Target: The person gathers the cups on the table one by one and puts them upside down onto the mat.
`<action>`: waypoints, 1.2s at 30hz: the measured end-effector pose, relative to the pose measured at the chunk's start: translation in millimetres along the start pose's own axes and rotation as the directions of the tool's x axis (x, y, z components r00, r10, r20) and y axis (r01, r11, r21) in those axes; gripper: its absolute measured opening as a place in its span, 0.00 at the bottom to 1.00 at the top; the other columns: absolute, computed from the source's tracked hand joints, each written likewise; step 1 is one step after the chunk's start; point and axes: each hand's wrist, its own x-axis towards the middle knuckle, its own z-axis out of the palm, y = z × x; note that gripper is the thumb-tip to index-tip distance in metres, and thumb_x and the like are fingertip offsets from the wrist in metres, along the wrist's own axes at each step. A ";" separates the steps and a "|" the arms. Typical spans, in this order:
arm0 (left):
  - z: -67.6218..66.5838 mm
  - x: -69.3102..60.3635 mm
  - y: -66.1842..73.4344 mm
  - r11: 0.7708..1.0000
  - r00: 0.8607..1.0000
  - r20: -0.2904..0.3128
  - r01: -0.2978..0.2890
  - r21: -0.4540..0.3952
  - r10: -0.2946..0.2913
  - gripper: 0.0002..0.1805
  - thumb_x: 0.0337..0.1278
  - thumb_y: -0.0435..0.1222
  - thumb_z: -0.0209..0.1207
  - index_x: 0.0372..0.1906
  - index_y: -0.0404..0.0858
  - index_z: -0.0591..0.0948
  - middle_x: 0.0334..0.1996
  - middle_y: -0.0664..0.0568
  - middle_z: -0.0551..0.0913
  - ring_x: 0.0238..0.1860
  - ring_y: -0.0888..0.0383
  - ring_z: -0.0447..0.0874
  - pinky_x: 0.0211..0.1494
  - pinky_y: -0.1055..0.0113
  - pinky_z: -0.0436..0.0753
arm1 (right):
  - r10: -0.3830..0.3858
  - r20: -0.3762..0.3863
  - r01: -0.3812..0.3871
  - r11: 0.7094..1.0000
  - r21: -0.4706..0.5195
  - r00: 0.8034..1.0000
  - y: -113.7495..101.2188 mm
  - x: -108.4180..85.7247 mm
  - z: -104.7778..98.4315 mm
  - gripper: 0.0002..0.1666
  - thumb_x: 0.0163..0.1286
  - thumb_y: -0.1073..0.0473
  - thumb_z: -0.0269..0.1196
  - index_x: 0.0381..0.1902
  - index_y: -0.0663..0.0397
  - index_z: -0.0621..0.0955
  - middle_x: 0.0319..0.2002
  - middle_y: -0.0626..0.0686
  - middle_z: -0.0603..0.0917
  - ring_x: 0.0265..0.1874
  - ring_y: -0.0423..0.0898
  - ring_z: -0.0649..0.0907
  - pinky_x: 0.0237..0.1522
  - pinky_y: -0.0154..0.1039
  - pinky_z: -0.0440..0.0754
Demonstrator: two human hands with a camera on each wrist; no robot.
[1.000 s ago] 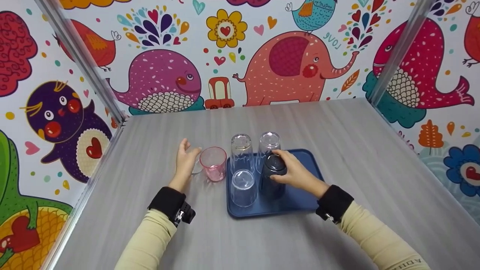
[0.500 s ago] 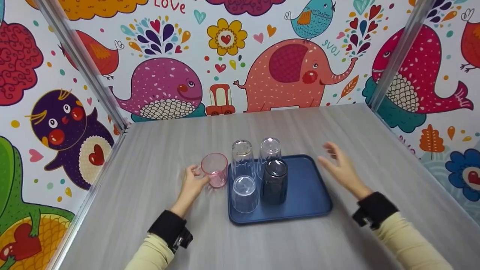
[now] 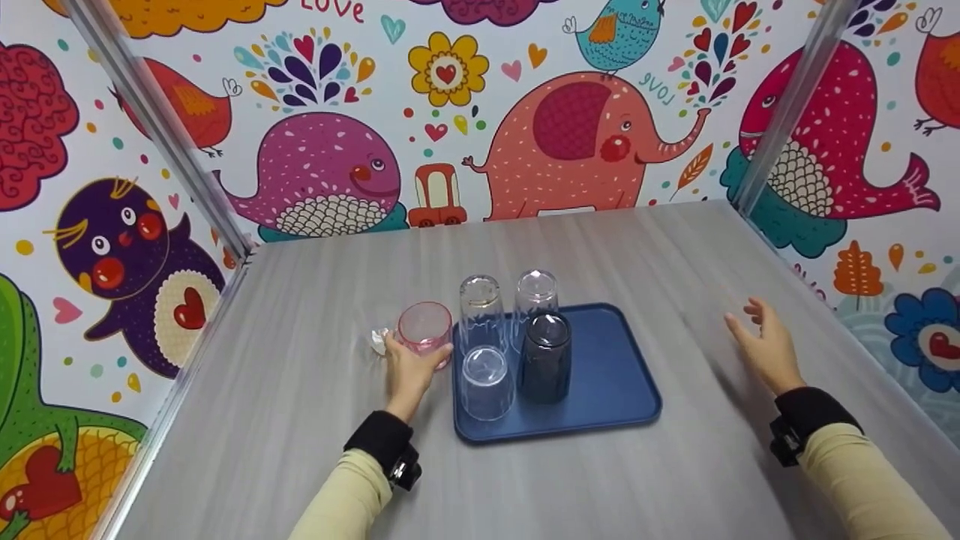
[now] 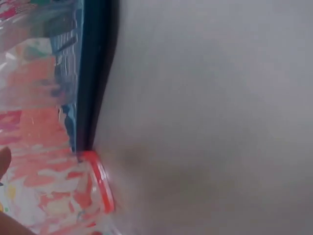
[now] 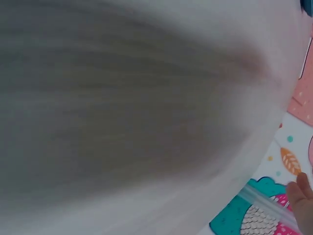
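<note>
The left hand (image 3: 409,373) has its thumb and fingers round the lower part of a pink glass (image 3: 425,324), just left of the blue tray (image 3: 607,375); the pink glass (image 4: 54,191) also shows in the left wrist view beside the tray's edge (image 4: 93,73). A dark glass (image 3: 547,360) and a short clear glass (image 3: 487,386) stand upside down on the tray, with two tall clear glasses (image 3: 481,311) (image 3: 536,292) behind them. Away to the right, the right hand (image 3: 769,346) is held over the table with fingers apart, holding nothing.
A small clear object (image 3: 380,341) lies left of the pink glass, partly behind the left hand; its shape cannot be told. Printed wall panels (image 3: 315,180) stand along the back and both sides of the grey table (image 3: 337,277).
The right hand has let go of the dark glass and moved away to the right. The left hand has moved from the pink glass's left side to its front and grips it.
</note>
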 end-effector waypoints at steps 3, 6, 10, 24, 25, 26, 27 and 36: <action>9.8 -0.1 3.0 1.000 0.997 -0.072 0.010 -0.014 -0.010 0.57 0.29 0.43 0.74 0.64 0.25 0.52 0.59 0.26 0.63 0.60 0.36 0.64 0.62 0.50 0.65 | 0.009 -0.038 -0.008 1.000 0.026 0.999 2.8 -1.8 -2.8 0.43 0.70 0.42 0.47 0.68 0.68 0.49 0.61 0.73 0.60 0.60 0.69 0.58 0.57 0.68 0.56; 16.5 -0.8 5.6 0.999 0.991 -0.129 0.028 -0.036 -0.033 0.57 0.28 0.42 0.75 0.64 0.26 0.53 0.59 0.27 0.63 0.60 0.36 0.64 0.61 0.48 0.64 | 0.015 -0.052 -0.013 0.999 0.030 0.999 4.0 -2.7 -4.1 0.43 0.70 0.42 0.47 0.68 0.67 0.48 0.61 0.73 0.60 0.60 0.68 0.58 0.57 0.68 0.56; 21.6 -0.8 6.0 0.998 0.982 -0.185 0.034 -0.052 -0.043 0.56 0.27 0.40 0.75 0.63 0.26 0.54 0.58 0.28 0.64 0.59 0.36 0.64 0.61 0.48 0.64 | 0.020 -0.069 -0.017 0.999 0.040 0.997 5.8 -3.1 -4.5 0.42 0.70 0.43 0.47 0.68 0.67 0.49 0.60 0.72 0.62 0.59 0.66 0.60 0.58 0.66 0.56; 24.9 2.6 1.5 0.992 0.981 -0.195 0.000 -0.125 -0.025 0.52 0.30 0.35 0.73 0.62 0.25 0.55 0.58 0.27 0.64 0.60 0.36 0.63 0.64 0.51 0.63 | 0.036 -0.098 -0.029 0.996 0.079 0.994 9.9 -5.6 -1.1 0.41 0.70 0.43 0.47 0.68 0.66 0.49 0.60 0.71 0.63 0.57 0.64 0.63 0.60 0.63 0.56; 24.4 2.5 2.0 0.993 0.981 -0.191 0.002 -0.120 -0.025 0.52 0.30 0.35 0.73 0.62 0.25 0.55 0.58 0.27 0.64 0.60 0.36 0.64 0.64 0.52 0.63 | 0.034 -0.096 -0.027 0.996 0.081 0.995 9.9 -5.7 -0.4 0.41 0.70 0.43 0.47 0.68 0.66 0.49 0.60 0.71 0.63 0.57 0.64 0.62 0.60 0.63 0.56; 23.8 2.3 2.4 0.994 0.982 -0.186 0.002 -0.113 -0.023 0.52 0.30 0.35 0.73 0.62 0.25 0.55 0.58 0.28 0.65 0.60 0.37 0.64 0.63 0.52 0.63 | 0.032 -0.094 -0.025 0.996 0.082 0.995 9.8 -5.9 0.2 0.41 0.70 0.44 0.46 0.68 0.66 0.49 0.60 0.71 0.63 0.57 0.64 0.62 0.60 0.64 0.56; 23.1 2.0 3.0 0.995 0.983 -0.183 -0.001 -0.100 -0.018 0.51 0.30 0.36 0.73 0.62 0.26 0.56 0.58 0.28 0.65 0.59 0.37 0.65 0.63 0.52 0.64 | 0.030 -0.093 -0.022 0.996 0.081 0.995 9.7 -6.0 0.8 0.41 0.70 0.44 0.46 0.68 0.67 0.49 0.60 0.71 0.63 0.57 0.64 0.62 0.60 0.64 0.56; 12.1 3.7 17.6 0.991 0.988 -0.124 -0.102 -0.088 0.090 0.52 0.30 0.39 0.74 0.63 0.29 0.56 0.60 0.32 0.64 0.62 0.41 0.63 0.64 0.53 0.63 | -0.013 -0.130 0.021 0.998 0.064 0.991 13.5 -9.3 3.9 0.39 0.70 0.46 0.48 0.67 0.68 0.51 0.57 0.71 0.66 0.55 0.63 0.65 0.59 0.62 0.57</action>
